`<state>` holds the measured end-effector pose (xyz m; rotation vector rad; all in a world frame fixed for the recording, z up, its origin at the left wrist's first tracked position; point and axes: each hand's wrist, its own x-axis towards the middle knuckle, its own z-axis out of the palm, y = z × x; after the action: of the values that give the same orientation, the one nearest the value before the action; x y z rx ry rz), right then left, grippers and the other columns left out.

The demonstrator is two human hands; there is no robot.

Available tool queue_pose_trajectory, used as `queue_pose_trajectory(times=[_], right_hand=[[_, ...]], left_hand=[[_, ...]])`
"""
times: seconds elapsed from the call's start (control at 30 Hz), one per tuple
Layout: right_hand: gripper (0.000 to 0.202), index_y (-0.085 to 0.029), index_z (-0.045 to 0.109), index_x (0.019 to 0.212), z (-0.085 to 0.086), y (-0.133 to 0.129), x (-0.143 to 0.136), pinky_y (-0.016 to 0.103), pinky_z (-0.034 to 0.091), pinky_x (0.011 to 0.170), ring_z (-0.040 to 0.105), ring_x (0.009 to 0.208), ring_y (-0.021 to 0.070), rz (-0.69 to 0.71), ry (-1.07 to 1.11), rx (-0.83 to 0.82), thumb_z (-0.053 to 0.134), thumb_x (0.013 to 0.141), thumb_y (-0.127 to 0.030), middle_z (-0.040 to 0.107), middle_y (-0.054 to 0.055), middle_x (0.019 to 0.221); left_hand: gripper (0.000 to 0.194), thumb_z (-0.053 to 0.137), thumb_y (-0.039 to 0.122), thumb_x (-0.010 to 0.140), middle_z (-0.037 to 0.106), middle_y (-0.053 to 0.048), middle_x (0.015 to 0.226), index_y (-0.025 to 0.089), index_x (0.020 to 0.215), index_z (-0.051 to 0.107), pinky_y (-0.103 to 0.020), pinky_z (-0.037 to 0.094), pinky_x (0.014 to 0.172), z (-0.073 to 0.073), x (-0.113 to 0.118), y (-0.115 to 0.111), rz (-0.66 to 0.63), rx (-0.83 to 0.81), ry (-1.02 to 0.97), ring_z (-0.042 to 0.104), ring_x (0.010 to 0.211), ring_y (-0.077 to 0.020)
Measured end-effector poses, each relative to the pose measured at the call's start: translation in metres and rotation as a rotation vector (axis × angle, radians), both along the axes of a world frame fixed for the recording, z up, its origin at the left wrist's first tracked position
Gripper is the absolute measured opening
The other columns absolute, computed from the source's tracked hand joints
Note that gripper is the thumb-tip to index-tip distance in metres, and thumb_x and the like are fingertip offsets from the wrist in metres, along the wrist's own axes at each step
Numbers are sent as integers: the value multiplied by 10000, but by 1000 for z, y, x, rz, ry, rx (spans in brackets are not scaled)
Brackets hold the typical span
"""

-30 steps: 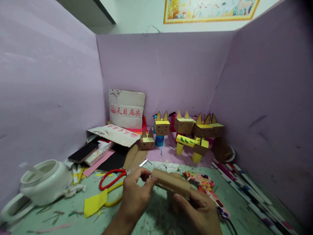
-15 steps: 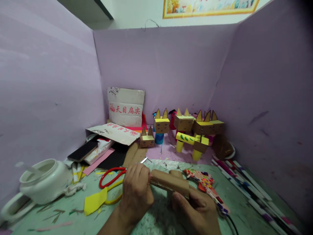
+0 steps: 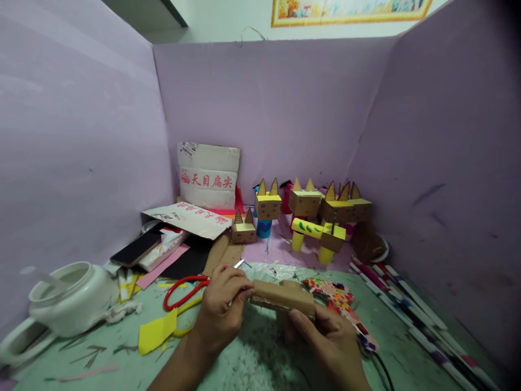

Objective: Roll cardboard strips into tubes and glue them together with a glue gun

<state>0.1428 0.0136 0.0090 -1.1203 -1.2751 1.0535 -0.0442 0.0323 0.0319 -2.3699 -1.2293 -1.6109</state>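
Note:
A brown folded cardboard piece (image 3: pixel 283 297), with shorter cardboard parts jutting out behind and below it, is held above the table. My left hand (image 3: pixel 226 307) pinches its left end between thumb and fingers. At the other end, my right hand (image 3: pixel 334 339) grips it with the thumb on the near side. Scissors (image 3: pixel 185 288) with red and yellow handles lie beside and partly behind my left hand, next to a yellow paper scrap (image 3: pixel 158 331). Just past my right hand is a floral-patterned glue gun (image 3: pixel 340 298) with a black cord.
Cardboard animal figures (image 3: pixel 303 203) with pointed ears stand at the back. Marker pens (image 3: pixel 423 320) lie at right. On the left are a white teapot-like pot (image 3: pixel 73 304), a phone (image 3: pixel 136 248) and printed cardboard (image 3: pixel 209 179). Purple panels (image 3: pixel 260 108) enclose three sides.
My left hand has turned and loosened, its thumb and fingers now pinching the cardboard's left end. The cardboard has tilted slightly closer to level; my right hand keeps its hold.

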Motion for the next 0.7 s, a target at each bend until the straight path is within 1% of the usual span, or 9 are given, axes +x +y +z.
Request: queue_pose_trajectory(times=[0.17,0.27,0.33,0.43,0.53,0.6,0.67,0.7], right_hand=[[399,-177,607,512,-2,-1,1,257,356,461,512,465,160,2,-43,35,648,738,-503,582,27,481],[414,-170,621,526,-5,-1,-2,256,335,443,497,444,153,-21,-32,13,645,731,-529,579,29,465],[436,-163,621,511,-5,-1,-4,249,327,428,479,427,141,-38,7,-12,660,707,-551,563,27,446],[452,-158,634,540,-2,1,-4,241,354,416,480,401,133,-60,76,-54,676,672,-589,544,12,428],[444,-161,640,609,3,2,-1,233,372,404,506,382,134,-97,139,-96,696,650,-600,561,1,428],[429,-162,625,602,6,3,1,236,379,416,522,388,138,-76,161,-81,702,660,-580,568,4,424],[417,-166,602,591,7,4,2,234,358,410,499,378,129,-33,163,-64,686,693,-561,529,-13,403],[418,-168,588,587,7,5,3,229,341,402,473,368,118,-18,163,-63,679,705,-559,497,-29,393]], left_hand=[[164,447,44,799,561,-63,807,179,760,531,-390,397,775,-3,-2,0,-20,-34,108,516,799,-214],[145,410,82,817,549,-48,797,196,763,483,-390,390,775,-3,2,-1,-11,-78,73,510,796,-215],[137,393,142,853,540,-35,771,204,754,466,-360,398,730,-1,4,-3,20,-120,7,510,764,-205],[198,384,236,897,505,-7,701,213,710,446,-300,402,622,4,-3,-2,114,-206,-139,495,671,-177],[263,330,291,932,462,19,644,221,696,423,-261,389,543,10,-22,5,276,-271,-352,467,591,-152],[329,309,324,927,417,33,582,228,622,385,-253,373,511,12,-36,10,365,-300,-474,431,543,-143],[400,363,365,895,338,51,491,237,518,318,-252,330,470,13,-45,14,424,-358,-532,359,473,-127],[408,433,378,857,329,57,466,235,492,319,-251,313,461,13,-46,15,447,-396,-543,340,457,-120]])
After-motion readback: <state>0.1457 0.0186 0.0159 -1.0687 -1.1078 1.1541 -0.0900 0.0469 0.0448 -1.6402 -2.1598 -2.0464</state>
